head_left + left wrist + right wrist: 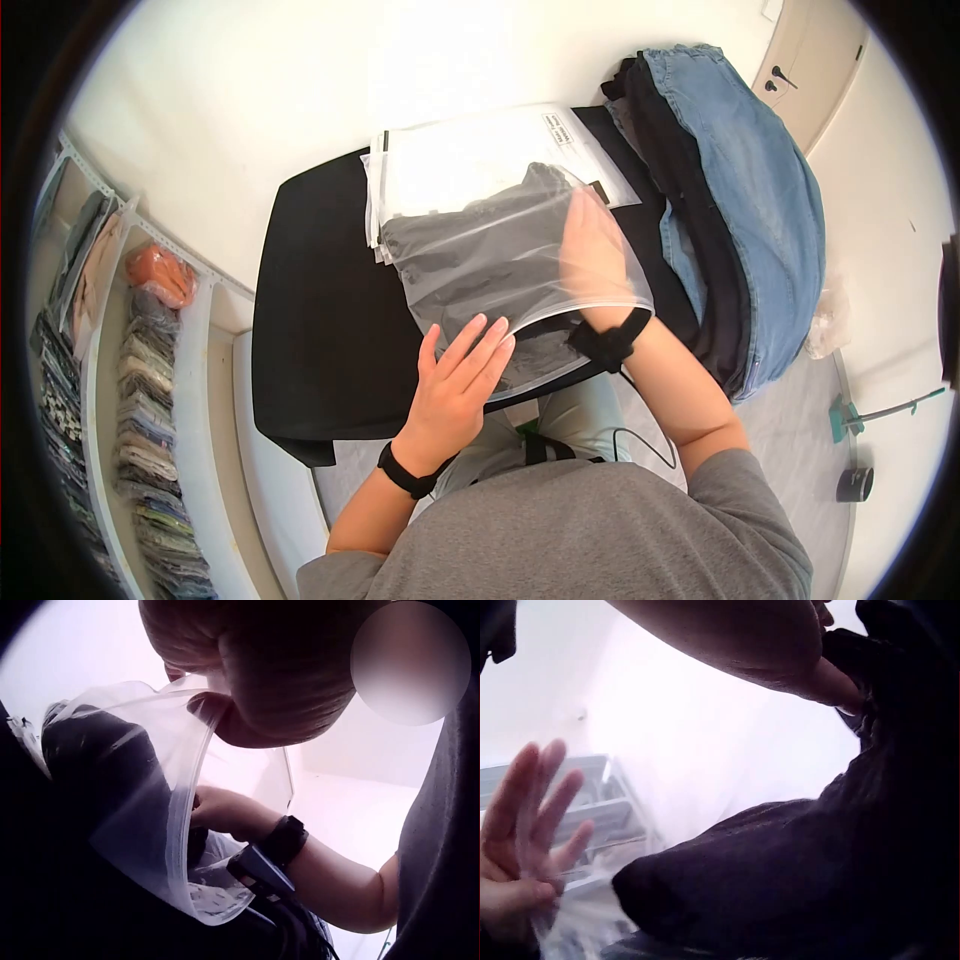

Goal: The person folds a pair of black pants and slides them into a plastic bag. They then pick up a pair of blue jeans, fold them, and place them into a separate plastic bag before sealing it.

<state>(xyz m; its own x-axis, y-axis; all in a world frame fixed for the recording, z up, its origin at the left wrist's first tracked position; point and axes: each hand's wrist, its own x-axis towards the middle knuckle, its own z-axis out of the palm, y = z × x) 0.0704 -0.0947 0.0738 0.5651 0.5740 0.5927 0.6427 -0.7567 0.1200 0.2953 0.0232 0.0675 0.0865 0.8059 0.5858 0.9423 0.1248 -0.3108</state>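
A clear plastic bag (184,832) lies on the black-covered table (310,300) with its mouth toward the person. Inside it is a folded dark garment (460,255), seen through the film. My left hand (450,405) pinches the near left edge of the bag's mouth between thumb and fingers, the other fingers spread. Up to the wrist, my right hand (595,250) is inside the bag at the garment's right side. In the right wrist view its thumb and fingers grip the dark cloth (780,870); part of that hand is hidden by fabric.
Flat plastic bags (460,165) are stacked behind the garment. Blue jeans (745,190) and dark trousers (690,200) drape over the table's right side. Shelves at left hold packed clothes (150,430) and an orange bundle (160,275). A green dustpan (843,418) stands at right.
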